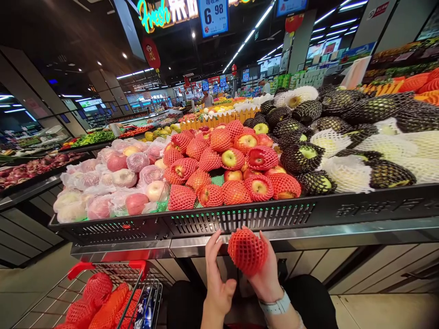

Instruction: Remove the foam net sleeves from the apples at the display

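My right hand (269, 274) cups an apple wrapped in a red foam net (247, 251), held low in front of the fruit stand. My left hand (216, 278) is beside it with fingers stretched up, touching the apple's left side. Above them a heap of apples in red foam nets (226, 173) fills the middle of the black display tray (240, 214). A watch with a pale band is on my right wrist.
Pink-netted apples (116, 183) lie to the left, fruit in black nets (308, 155) and white nets (387, 146) to the right. A shopping cart with red handle (113, 292) holds several red-netted fruits at lower left. Other people stand far back among the stands.
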`<state>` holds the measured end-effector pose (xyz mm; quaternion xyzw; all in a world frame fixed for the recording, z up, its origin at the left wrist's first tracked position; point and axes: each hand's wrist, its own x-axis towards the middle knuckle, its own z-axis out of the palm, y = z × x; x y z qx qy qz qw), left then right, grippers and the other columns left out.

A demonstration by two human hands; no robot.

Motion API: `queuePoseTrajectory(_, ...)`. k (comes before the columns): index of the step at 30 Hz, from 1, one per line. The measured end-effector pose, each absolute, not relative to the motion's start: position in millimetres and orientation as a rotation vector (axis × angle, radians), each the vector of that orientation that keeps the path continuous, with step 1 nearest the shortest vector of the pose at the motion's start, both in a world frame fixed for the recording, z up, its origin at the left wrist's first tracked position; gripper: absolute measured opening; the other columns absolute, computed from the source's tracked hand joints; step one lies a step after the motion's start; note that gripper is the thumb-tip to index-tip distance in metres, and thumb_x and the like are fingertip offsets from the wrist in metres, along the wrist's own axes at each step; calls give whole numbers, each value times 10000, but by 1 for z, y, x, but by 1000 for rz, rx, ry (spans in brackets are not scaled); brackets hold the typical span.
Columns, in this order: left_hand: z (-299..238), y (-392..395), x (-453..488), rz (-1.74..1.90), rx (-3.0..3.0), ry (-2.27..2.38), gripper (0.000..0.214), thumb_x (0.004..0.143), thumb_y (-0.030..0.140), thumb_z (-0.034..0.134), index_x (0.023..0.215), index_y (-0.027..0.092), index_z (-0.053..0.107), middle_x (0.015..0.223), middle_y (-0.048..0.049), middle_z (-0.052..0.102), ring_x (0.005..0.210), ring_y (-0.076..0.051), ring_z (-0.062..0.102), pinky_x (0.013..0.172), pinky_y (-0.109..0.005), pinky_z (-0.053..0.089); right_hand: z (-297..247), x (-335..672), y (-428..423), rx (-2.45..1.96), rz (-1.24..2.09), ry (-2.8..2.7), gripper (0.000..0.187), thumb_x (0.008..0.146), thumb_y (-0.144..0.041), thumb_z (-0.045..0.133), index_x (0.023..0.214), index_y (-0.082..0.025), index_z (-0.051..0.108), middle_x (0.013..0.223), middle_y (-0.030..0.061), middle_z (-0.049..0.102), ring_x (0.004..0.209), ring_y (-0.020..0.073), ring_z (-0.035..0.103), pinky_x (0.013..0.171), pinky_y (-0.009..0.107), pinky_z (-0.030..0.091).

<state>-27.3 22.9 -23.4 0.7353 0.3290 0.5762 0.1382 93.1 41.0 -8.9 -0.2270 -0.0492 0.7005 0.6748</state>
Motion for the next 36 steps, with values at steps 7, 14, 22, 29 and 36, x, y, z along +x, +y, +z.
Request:
queuePoseTrajectory(7,-4,3,8,1254,2442,1104,816,943,433,489,1581,208,33,1586,-258,262,1493,-442,154,1127,-708,224,-1,91,32,-551,1242,-291,466,902,-575,446,980,-246,766,1107,68,751,1055,290,689,995,485,496)
queuePoseTrajectory(14,6,11,-9,1235,2449,1184,823,877,506,608,1556,303,191,1601,-230,213,1469,-440,222,1074,-672,343,20,93,18,-406,1116,-382,590,964,-690,244,1320,-389,606,1473,23,519,1426,291,386,1141,580,290)
queuePoseTrajectory(22,24,28,-22,1465,2522,1111,799,794,437,699,1471,251,319,1255,-143,636,1145,-328,616,1126,-660,278,27,88,2,-253,1096,-620,579,941,-736,311,1452,-483,407,1584,-19,346,1493,280,225,1170,627,187)
queuePoseTrajectory(29,66,71,-41,1855,2335,1385,776,704,356,758,1389,228,417,1237,-137,628,1179,-348,584,1056,-596,406,37,101,15,-242,932,-698,532,958,-621,450,1436,-391,475,1551,29,413,1481,310,261,1195,631,94)
queuePoseTrajectory(36,159,154,-50,1348,2450,1947,694,715,343,747,1330,171,475,1276,-154,631,1160,-355,579,1101,-551,345,30,127,22,-328,828,-695,404,997,-431,445,1333,-265,594,1449,93,524,1408,317,386,1181,615,196)
